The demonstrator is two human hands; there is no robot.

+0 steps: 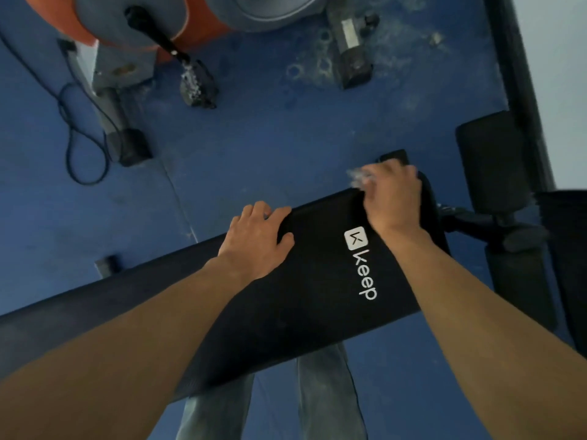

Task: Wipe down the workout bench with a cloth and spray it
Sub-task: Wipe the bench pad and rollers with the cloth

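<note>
Hands are sitting apart, both on the black padded workout bench (317, 296) with a white "keep" logo (360, 265). Right hand (392, 198) is clenching a pale crumpled cloth (359, 178), fingers curled round it, and is holding it at the bench's far edge near the rounded end. The cloth is blurred and is poking out left of the knuckles. Left hand (257, 239) is gripping the same far edge further along, fingers hooking over the side, thumb lying on the top pad. Both forearms are reaching in from the bottom. The bench is running diagonally across the view over a blue floor (254, 147). Black foam rollers (489, 160) are sticking out past the bench end on the right. Legs in grey jeans (327, 395) are showing below the bench. Beyond it an orange and grey exercise bike (133, 30) is standing on the floor, its black pedal (198, 85) hanging down, a black cable (73, 144) looping beside it.
</note>
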